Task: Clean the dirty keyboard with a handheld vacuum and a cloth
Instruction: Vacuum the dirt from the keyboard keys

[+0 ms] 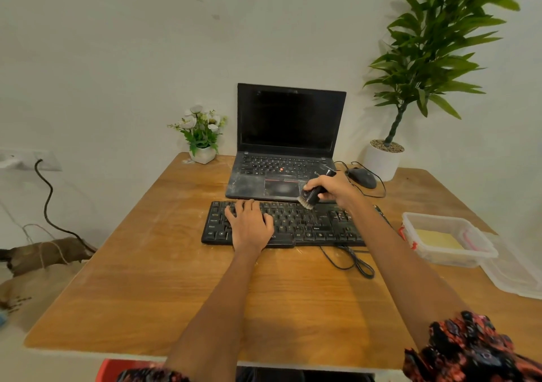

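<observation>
Head view: the black keyboard (289,224) lies on the wooden desk (146,279), left hand (249,223) flat with straight fingers steadying it; right hand (331,189) grips the light, rigid handheld vacuum (315,189) by its barrel, soft brush on the top key row

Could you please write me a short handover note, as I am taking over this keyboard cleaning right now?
Left hand: lies flat on the left half of the keyboard, fingers straight, steadying it.
Right hand: grips the vacuum, brush end down at the keyboard's top edge, near the middle.
The keyboard lies on the table in front of the laptop.
A yellow cloth lies in the open box to the right, untouched.
Done: vacuuming is under way; how much is covered I cannot tell.
Left: vacuum the remaining keys, then wipe with the cloth.
</observation>
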